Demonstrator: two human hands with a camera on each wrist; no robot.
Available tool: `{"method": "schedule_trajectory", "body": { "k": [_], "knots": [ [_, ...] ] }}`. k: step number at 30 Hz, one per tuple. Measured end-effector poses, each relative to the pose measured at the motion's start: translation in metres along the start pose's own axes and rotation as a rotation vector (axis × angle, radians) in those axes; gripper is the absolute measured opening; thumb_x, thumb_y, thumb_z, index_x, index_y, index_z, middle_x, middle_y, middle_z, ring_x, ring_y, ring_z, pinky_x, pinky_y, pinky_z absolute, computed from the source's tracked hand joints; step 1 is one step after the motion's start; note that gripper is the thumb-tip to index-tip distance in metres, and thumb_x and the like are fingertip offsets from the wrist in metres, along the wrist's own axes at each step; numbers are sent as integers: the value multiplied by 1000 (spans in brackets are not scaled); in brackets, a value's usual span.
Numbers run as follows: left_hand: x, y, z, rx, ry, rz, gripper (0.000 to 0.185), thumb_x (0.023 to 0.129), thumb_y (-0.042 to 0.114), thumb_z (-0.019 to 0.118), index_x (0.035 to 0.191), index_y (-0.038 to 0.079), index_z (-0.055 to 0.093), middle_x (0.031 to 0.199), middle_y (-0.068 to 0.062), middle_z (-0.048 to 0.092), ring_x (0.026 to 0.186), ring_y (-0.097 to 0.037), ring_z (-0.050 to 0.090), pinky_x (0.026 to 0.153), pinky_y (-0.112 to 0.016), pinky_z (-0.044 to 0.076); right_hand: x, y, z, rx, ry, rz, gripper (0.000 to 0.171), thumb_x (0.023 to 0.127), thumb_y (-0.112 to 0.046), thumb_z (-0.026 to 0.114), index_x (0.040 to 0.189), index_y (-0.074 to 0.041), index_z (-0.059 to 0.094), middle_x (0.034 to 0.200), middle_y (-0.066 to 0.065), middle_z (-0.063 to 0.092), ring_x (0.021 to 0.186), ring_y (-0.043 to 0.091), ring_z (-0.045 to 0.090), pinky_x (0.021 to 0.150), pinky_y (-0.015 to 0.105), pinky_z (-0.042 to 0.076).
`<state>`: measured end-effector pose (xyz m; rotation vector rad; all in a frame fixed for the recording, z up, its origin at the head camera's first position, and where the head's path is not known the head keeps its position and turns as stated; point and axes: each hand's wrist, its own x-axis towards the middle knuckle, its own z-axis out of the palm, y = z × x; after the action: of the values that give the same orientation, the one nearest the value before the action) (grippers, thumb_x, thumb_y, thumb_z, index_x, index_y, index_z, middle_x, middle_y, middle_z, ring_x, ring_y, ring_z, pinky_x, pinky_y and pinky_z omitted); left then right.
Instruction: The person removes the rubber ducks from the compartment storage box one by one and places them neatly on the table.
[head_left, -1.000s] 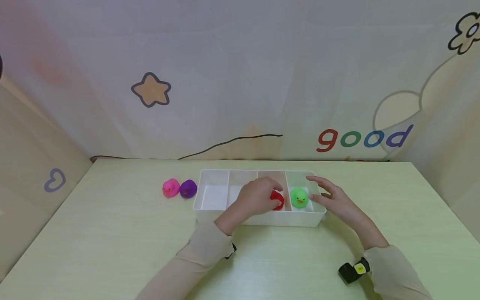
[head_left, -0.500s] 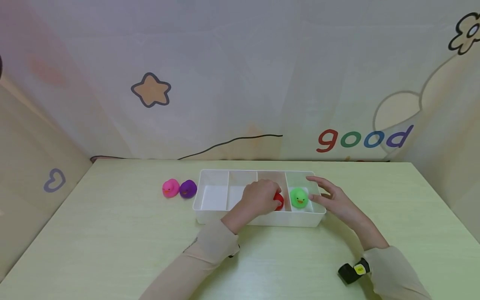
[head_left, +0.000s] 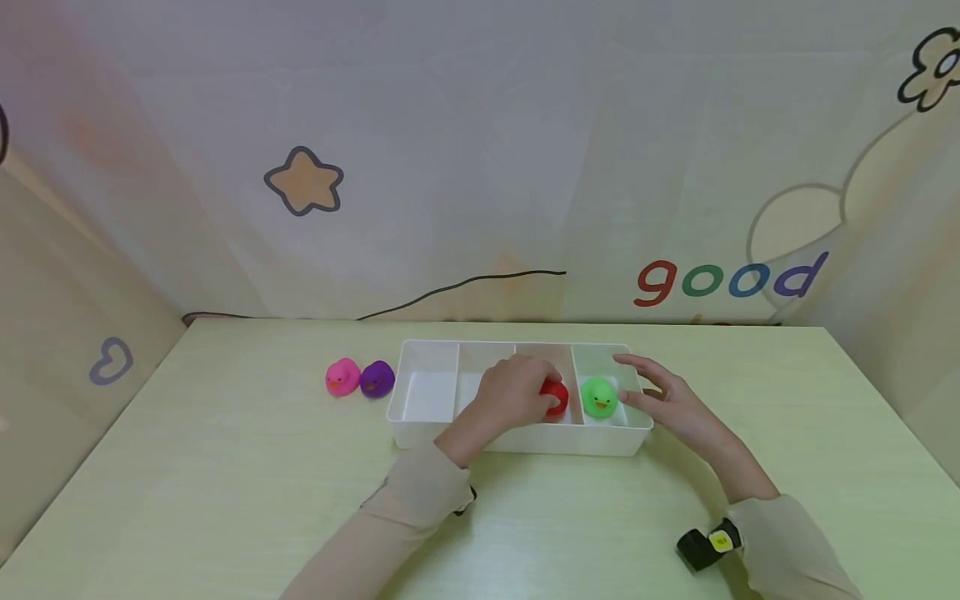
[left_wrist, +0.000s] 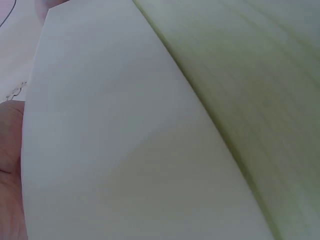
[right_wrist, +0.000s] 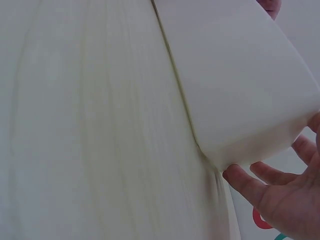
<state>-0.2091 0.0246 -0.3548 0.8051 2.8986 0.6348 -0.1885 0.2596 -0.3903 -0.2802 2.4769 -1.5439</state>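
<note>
Lower centre of frame: left hand (head_left: pixel 510 396) reaches over tray (head_left: pixel 517 439) near wall, fingers curled around red duck (head_left: pixel 556 397) in third compartment from left. Lower right: right hand (head_left: pixel 671 400) beside tray's right end, fingers spread and relaxed, holding nothing, a fingertip touching tray corner in right wrist view. Green duck (head_left: pixel 599 397) sits in rightmost compartment, just beside red duck. Left of tray on table (head_left: pixel 225 467): pink duck (head_left: pixel 342 377) and purple duck (head_left: pixel 377 378), touching.

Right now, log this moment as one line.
left hand: grips red duck in tray | right hand: open at tray end | green duck: end compartment
</note>
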Motion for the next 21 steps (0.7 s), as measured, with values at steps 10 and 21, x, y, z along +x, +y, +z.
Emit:
{"method": "schedule_trajectory", "body": {
  "k": [10, 21],
  "knots": [
    [-7, -9, -9, -150, 25, 32, 23, 83, 16, 66, 105, 10, 68, 95, -1, 67, 85, -15, 58, 64, -19, 45, 0, 0, 0, -10, 4, 0, 59, 91, -26, 55, 142, -11, 28, 150, 18, 9, 131, 51, 10, 89, 68, 29],
    [-12, -26, -24, -443, 64, 71, 27, 79, 14, 71, 104, 5, 68, 90, -2, 68, 78, -11, 60, 65, -19, 47, 0, -1, 0, -16, 6, -14, 59, 91, -25, 55, 142, -11, 29, 151, 17, 10, 133, 47, 7, 91, 69, 26]
  ]
}}
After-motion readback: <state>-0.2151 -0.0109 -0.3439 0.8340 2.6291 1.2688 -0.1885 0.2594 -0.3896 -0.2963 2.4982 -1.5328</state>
